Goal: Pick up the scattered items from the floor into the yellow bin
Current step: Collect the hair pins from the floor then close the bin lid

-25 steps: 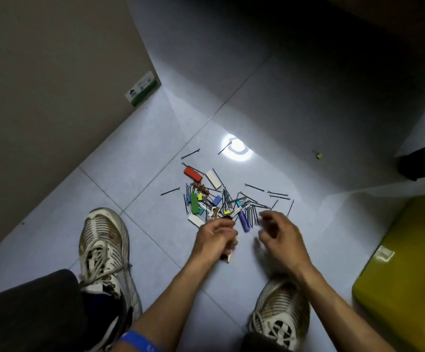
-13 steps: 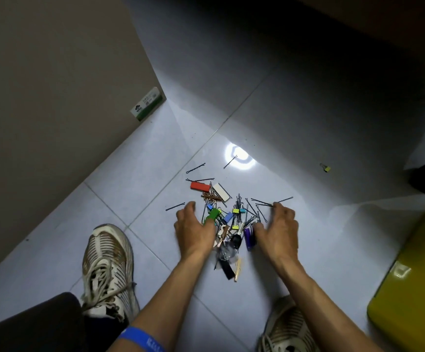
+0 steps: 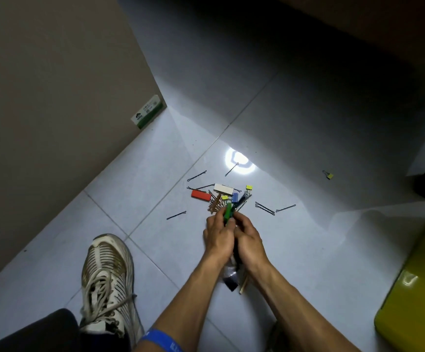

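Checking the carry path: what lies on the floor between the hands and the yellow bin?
Head view: the tile between the right hand and the yellow bin is bare. The stray hairpins lie farther up, off that line.

We wear no sleeves: both forearms are bare down to the left hand (image 3: 219,237) and the right hand (image 3: 248,241). Around our left forearm sits a blue wristband (image 3: 162,340) with pale lettering too blurred to read. On our left foot is a worn white sneaker (image 3: 107,280) with dark thin stripes across the toe and sides, brownish staining over the upper, and pale laces loosely tied. Dark trousers (image 3: 36,334) cover our left leg at the lower edge of the view.
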